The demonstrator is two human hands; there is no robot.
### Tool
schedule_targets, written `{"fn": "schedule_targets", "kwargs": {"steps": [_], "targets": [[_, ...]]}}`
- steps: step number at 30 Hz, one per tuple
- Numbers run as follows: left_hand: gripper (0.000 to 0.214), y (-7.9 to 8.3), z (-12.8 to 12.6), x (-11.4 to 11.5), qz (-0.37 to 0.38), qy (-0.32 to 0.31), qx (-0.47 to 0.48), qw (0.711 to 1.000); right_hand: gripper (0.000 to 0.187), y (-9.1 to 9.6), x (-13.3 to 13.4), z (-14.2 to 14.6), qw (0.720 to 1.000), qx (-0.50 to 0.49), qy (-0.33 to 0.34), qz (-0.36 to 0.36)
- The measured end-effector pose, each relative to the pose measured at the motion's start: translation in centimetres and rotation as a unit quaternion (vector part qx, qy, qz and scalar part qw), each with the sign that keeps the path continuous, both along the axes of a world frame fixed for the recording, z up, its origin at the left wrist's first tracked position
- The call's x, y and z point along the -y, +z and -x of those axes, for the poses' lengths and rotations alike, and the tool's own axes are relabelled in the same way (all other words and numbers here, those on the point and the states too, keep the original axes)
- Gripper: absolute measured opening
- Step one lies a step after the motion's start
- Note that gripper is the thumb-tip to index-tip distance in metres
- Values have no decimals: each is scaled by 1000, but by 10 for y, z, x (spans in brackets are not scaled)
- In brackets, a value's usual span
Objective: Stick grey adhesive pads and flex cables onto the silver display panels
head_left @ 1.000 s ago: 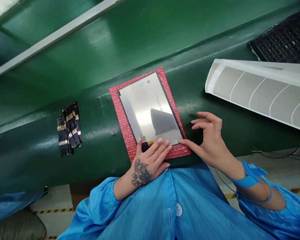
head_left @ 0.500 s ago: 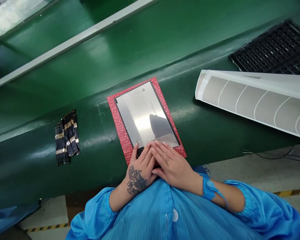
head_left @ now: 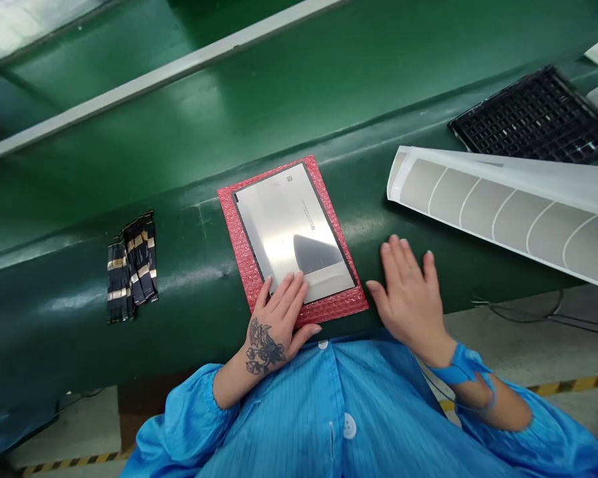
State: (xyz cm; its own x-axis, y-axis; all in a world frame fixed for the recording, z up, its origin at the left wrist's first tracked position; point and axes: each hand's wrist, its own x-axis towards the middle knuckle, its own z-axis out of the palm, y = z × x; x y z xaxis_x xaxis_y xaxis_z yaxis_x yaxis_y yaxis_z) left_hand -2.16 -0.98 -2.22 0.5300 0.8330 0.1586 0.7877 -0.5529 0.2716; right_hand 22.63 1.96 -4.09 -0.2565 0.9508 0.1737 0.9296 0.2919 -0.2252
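Observation:
A silvery display panel (head_left: 279, 229) with a dark edge lies on a sheet of red bubble wrap (head_left: 335, 307). My left hand (head_left: 278, 317) rests flat across the panel's near left corner, fingers stretched out, and covers that part of it. To the right of the bubble wrap is my right hand (head_left: 412, 295), palm down over the green table (head_left: 189, 345), its fingers apart and nothing in it. A blue wrist strap (head_left: 462, 366) goes round my right wrist.
Several dark flex cables (head_left: 132, 267) with gold bands lie in a pile at the left. On the right sits a curled white sheet of grey panels (head_left: 488, 206); behind it is a black grid tray (head_left: 533, 113). A thin wire (head_left: 521, 315) hangs off the table's near edge.
My right hand has lifted off the panel's near edge and moved right, over the bare table. My left hand stays on the panel's near left corner.

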Motion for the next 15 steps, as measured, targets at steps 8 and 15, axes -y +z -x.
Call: {"fn": "schedule_targets", "kwargs": {"steps": [8,15], "targets": [[79,-7,13,17,20,165,15,986,68,3,6,9,998,-39,35,-30],[74,-11,21,22,23,166,4,986,69,10,-2,64,959,2,282,0]]}}
